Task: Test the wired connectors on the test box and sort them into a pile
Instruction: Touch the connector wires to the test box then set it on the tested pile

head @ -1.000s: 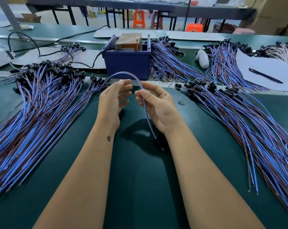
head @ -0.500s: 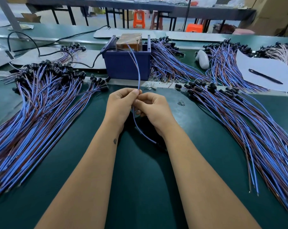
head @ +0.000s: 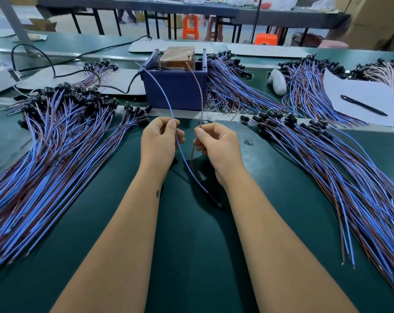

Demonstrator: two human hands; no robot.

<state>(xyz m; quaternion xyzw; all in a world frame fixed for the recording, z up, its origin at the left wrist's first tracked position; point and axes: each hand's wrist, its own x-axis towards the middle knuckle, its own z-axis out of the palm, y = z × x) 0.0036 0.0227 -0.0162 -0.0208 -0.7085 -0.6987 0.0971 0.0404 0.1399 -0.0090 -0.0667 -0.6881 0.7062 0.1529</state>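
One wired connector is held between both hands in front of the blue test box (head: 175,86). My left hand (head: 161,141) pinches its blue wire (head: 162,91), whose free end curves up toward the box's left corner. My right hand (head: 216,146) pinches the brown wire (head: 200,91), which rises toward the box top. Both wires run down to the black connector (head: 214,199) lying on the green mat between my forearms. A brown block (head: 178,56) sits inside the box.
A large pile of blue and brown wired connectors (head: 47,154) fans out at left, another pile (head: 327,168) at right. More bundles (head: 232,86) lie behind the box. White paper with a black pen (head: 363,105) sits far right. A small clear bulb (head: 249,141) lies near my right hand.
My hands, close together half a second ago, have moved apart. The two wires have separated: blue in the left hand, brown in the right, both ends pointing up at the box.
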